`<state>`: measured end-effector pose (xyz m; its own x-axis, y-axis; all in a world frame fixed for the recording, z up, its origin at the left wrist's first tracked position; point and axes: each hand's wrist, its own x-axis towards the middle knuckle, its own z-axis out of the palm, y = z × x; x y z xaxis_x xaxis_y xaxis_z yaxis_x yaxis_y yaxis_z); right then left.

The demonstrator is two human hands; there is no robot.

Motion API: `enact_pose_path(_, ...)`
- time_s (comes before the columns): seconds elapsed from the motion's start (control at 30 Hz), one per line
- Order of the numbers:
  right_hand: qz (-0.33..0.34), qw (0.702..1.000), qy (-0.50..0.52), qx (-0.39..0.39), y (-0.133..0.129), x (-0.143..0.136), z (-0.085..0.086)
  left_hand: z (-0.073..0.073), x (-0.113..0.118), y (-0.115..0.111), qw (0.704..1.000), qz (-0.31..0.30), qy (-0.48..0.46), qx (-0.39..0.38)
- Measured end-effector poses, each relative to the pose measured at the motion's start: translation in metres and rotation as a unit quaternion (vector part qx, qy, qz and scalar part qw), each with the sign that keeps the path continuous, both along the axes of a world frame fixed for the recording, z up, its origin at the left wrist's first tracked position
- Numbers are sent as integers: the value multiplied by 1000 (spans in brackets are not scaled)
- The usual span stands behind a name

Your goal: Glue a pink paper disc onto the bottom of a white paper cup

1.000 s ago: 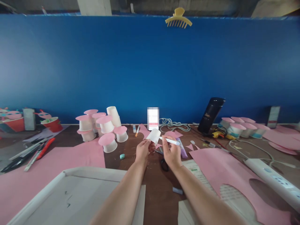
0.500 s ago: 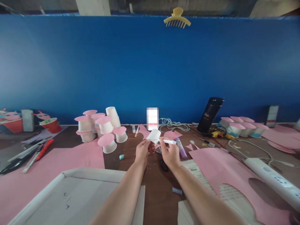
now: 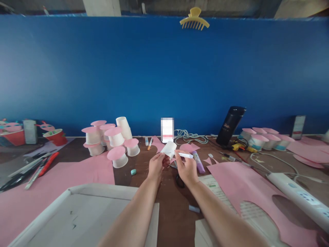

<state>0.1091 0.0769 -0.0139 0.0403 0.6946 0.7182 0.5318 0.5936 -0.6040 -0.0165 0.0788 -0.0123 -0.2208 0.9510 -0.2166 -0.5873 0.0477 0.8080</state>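
Note:
Near the middle of the table, my left hand is closed on a small white paper cup, tilted on its side. My right hand pinches a white marker, its tip end close to the cup's side. Whether the tip touches the cup is too small to tell. Beyond the cup stands a blurred white phone-like screen. A purple glue stick lies just right of my right hand, and a pink paper piece is behind it.
White cups topped with pink discs stand at the left, near a red cup. A white box lid is front left. At the right are a black bottle, pink paper and a power strip.

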Motion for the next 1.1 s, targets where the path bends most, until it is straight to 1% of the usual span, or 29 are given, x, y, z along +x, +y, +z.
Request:
enact_pose_path(0.1,-3,1000,6,4,-1,0,1,-1,0,0,1000,-3,-3,-1)
enact_pose_path(0.3,36,998,19,-43,-4,-1,2,-2,-2,0,999,-2,-35,16)
enact_pose_path(0.43,53,997,18,-53,-5,-2,2,-2,-3,1,999,2,-52,12)
enact_pose_path(0.6,35,998,16,-43,-5,-2,3,-3,-2,1,998,2,-57,17)
enact_pose_path(0.73,42,998,10,-46,-5,-1,4,-3,-3,1,998,3,-62,15)
enact_pose_path(0.87,12,999,7,-29,-4,-1,4,-2,-3,1,998,9,-68,7)
enact_pose_path(1.0,16,1000,3,-27,-4,-1,3,1,-2,1,997,5,-80,1)
enact_pose_path(1.1,0,1000,6,-8,-2,-1,2,1,-2,1,996,4,-86,-5)
